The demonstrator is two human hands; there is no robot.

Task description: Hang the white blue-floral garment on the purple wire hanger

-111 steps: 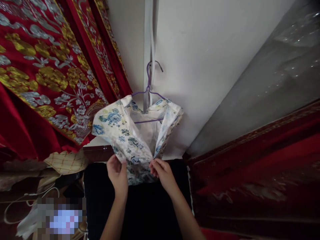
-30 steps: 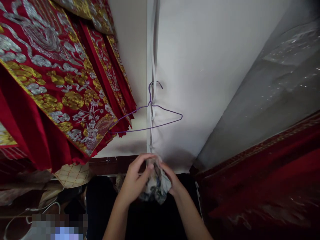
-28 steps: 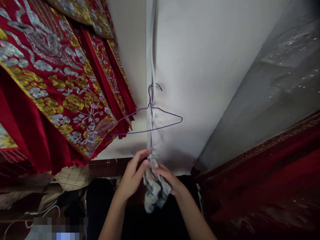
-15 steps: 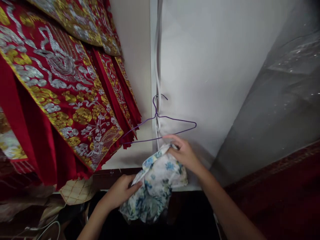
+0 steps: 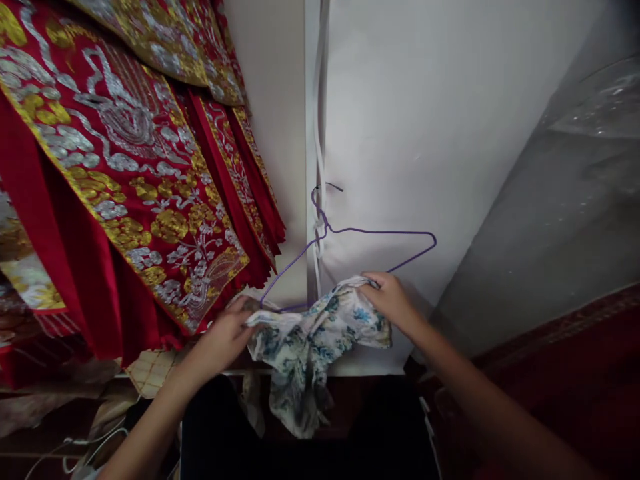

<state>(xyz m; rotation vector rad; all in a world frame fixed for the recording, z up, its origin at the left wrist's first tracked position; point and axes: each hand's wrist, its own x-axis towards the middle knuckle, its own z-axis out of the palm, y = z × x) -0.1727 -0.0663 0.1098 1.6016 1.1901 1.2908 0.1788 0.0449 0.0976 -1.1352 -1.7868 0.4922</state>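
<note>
A white cloth with blue flowers is stretched between my two hands. Its left end is pinched in my left hand, and its right end is gripped by my right hand. The middle of the cloth sags and hangs down over something dark below. Just above the cloth a thin purple wire hanger hangs on the white wall from a small hook. The hanger's lower bar runs right behind the cloth's top edge, and the hanger is tilted.
Red hangings with gold and silver embroidery crowd the left side, close to my left hand. A white strap runs down the wall corner. Clear plastic over red fabric fills the right. White cords lie at the lower left.
The flowered cloth came off the hanger, was bunched between both hands, and is now spread wide again just under the hanger. Both hands rose and moved apart. The hanger has swung to the right.
</note>
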